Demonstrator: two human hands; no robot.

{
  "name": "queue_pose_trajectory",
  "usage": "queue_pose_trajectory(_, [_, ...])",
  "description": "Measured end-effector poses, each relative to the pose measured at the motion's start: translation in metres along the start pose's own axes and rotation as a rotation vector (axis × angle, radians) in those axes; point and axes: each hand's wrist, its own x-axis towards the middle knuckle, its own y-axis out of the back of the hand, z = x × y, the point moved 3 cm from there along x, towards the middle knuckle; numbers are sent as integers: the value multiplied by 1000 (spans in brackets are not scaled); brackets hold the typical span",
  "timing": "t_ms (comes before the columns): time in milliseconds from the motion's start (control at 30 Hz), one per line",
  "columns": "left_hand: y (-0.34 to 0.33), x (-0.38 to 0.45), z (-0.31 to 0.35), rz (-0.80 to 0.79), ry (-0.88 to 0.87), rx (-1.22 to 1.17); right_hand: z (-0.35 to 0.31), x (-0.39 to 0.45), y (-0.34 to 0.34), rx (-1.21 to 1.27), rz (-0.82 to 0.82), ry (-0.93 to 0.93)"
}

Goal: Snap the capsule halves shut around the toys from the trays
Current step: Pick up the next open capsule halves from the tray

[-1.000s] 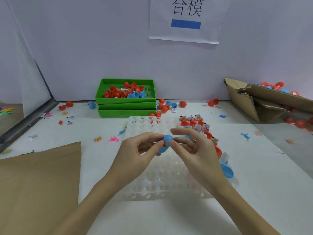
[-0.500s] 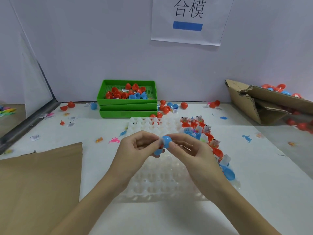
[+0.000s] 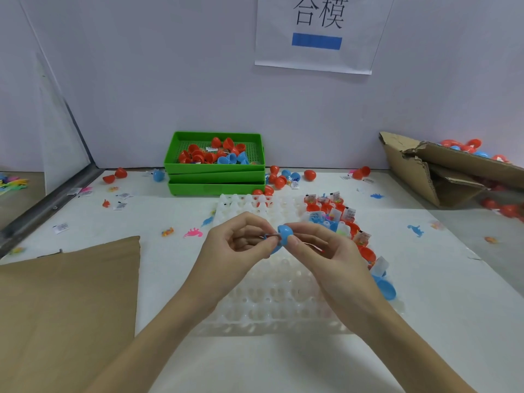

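A blue capsule is held above the white egg-style tray, its two halves pinched between both hands. My left hand grips the lower half with thumb and fingers. From the right, my right hand pinches the upper blue half. A small reddish toy shows at the seam between the halves. Red capsule halves with packaged toys fill the tray's right side. A loose blue capsule half lies at the tray's right edge.
Stacked green trays with red and blue capsule halves stand at the back. A torn cardboard box lies at right, a brown cardboard sheet at left. Loose capsules, small toys and labels are scattered over the white table.
Both hands have drawn a little closer to each other around the blue capsule. The halves sit closer together than before.
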Motion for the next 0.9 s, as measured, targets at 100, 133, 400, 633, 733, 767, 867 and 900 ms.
queue_pose_trajectory(100, [0, 0, 0, 2, -6, -11, -1, 0, -1, -26, -13, 45])
queue_pose_trajectory(133, [1, 0, 0, 7, -11, -20, -1, 0, -2, -52, -19, 72])
queue_pose_trajectory(400, [-2, -3, 3, -9, -174, 142, 0, 0, -2, -66, -18, 165])
queue_pose_trajectory(633, [4, 1, 2, -42, -132, 213, 5, -2, -8, -171, -68, 229])
queue_pose_trajectory(733, [4, 1, 0, -42, -67, 115, 3, -3, -8, -202, -57, 272])
queue_pose_trajectory(767, [5, 1, 0, -20, -42, 58, 1, -3, -8, -211, -58, 292])
queue_pose_trajectory(867, [5, 1, -2, 36, 9, -83, -2, -5, -9, -254, -43, 346])
queue_pose_trajectory(900, [5, 1, -2, 42, 17, -109, -2, -5, -9, -263, -38, 353])
